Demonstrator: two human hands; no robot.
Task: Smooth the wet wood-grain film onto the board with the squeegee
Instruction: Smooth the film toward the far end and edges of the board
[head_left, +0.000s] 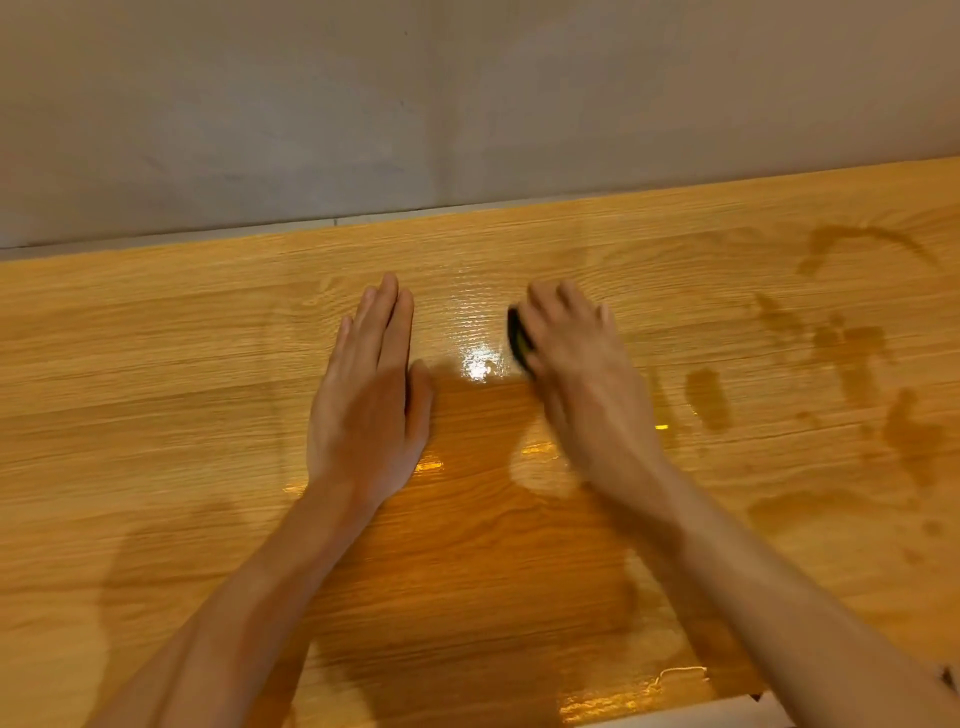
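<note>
The squeegee (519, 335), dark with a yellowish edge, sits under the fingers of the right hand (582, 379); only its left end shows past the fingertips, pressed on the film (467, 519). That grip is closed over it, blurred. The left hand (371, 400) lies flat and open just beside, palm down on the film, holding nothing. Wet glare shines between the hands. Darker wet patches mark the film to the right. A grey wall (467, 104) stands behind the board (156, 249).
</note>
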